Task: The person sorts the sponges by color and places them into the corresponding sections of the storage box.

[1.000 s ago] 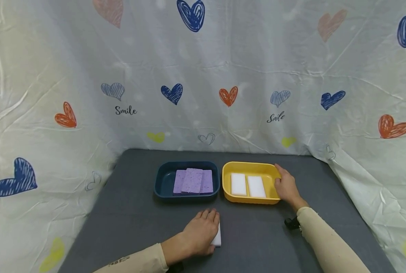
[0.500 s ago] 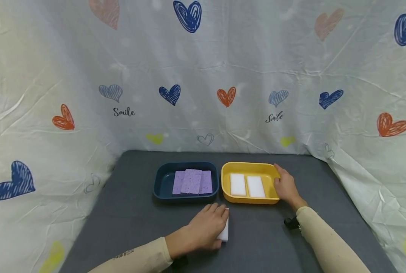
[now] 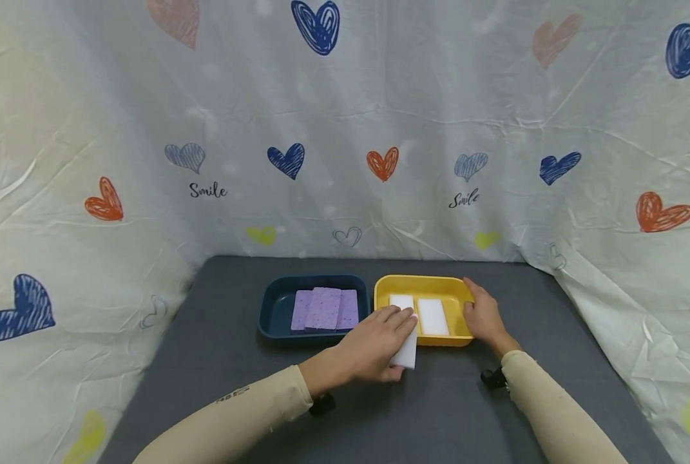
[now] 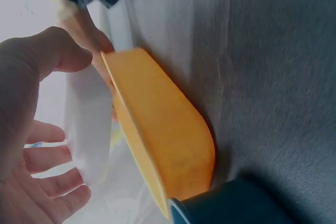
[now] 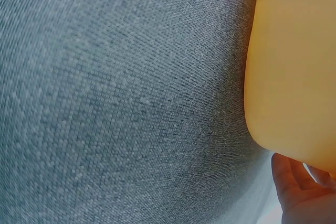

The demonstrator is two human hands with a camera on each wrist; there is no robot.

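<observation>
My left hand [image 3: 368, 348] pinches a white sponge [image 3: 405, 351] between thumb and fingers, at the near left wall of the yellow container [image 3: 462, 301]. In the left wrist view this sponge [image 4: 86, 124] is raised beside the container's rim. Two more white sponges lie inside: the right one [image 3: 434, 317] in plain sight, the left one [image 3: 401, 301] partly covered by my hand. My right hand [image 3: 486, 319] grips the container's right end, thumb on the near side; in the right wrist view its fingers [image 5: 286, 179] touch the yellow wall.
A dark blue container [image 3: 274, 316] stands just left of the yellow one and holds several purple sponges [image 3: 324, 309]. Both stand on a dark grey tabletop [image 3: 234, 399]. A white curtain [image 3: 333, 200] printed with hearts hangs behind and at the sides.
My left hand has lifted the white sponge off the tabletop and carried it forward and right to the yellow container. My right hand stays on the container's right end.
</observation>
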